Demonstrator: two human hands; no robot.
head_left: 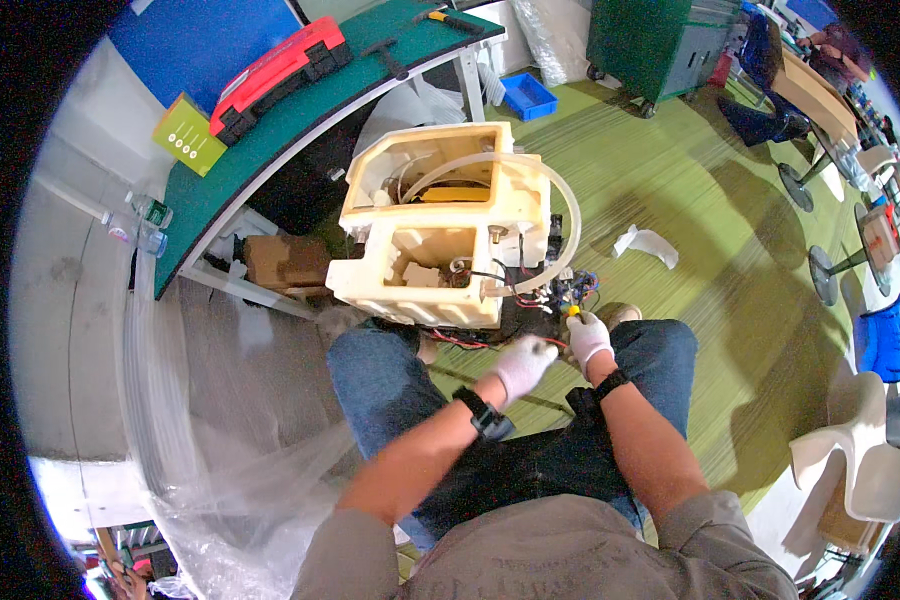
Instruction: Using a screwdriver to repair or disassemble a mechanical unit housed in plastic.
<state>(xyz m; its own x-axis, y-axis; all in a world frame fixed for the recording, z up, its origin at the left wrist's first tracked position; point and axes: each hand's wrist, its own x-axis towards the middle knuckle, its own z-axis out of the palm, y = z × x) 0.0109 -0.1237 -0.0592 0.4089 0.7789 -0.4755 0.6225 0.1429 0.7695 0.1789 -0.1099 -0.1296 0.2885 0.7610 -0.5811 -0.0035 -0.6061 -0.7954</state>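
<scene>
Gripping yellow piece, gloved hands, cream housing

A gloved right hand grips a yellow piece, the left hand at a red wire, cream plastic housing beyond.

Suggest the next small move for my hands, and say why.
Perhaps ease the red wire aside with your left hand: it lies by those fingertips, while your right hand appears to grip a yellow piece beside crowded wiring, where a lead might get in the way.
</scene>
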